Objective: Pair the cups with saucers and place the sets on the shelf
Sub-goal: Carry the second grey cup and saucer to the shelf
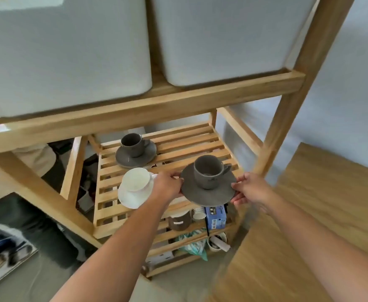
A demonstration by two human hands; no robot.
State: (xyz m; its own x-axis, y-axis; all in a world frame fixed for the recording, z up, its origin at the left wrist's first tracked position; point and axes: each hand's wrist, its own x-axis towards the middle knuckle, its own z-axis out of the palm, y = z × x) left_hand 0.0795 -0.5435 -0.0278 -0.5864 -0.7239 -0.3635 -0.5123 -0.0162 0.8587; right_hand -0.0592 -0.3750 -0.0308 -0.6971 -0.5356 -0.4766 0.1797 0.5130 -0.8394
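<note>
Your left hand (167, 184) and right hand (249, 189) are both clamped on the rim of the grey saucer (191, 188), thumbs on top and fingers (236, 200) curled under, one hand at each side. The grey cup (208, 171) stands upright between your hands on that saucer, its handle pointing away to the right. The set hangs just over the front right of the slatted shelf (200, 147); whether the saucer touches the slats yet I cannot tell.

Just beside your left hand, on its outer side, sits the white cup (136, 180) on its white saucer (130, 199), which overhangs the shelf's front edge. Beyond your fingers, at the back, a second grey set (135, 152) is already placed.

The risks, as I judge them: your left wrist brushing the white set off the edge, the cup sliding if you tilt, or the saucer rocking on a slat gap.
</note>
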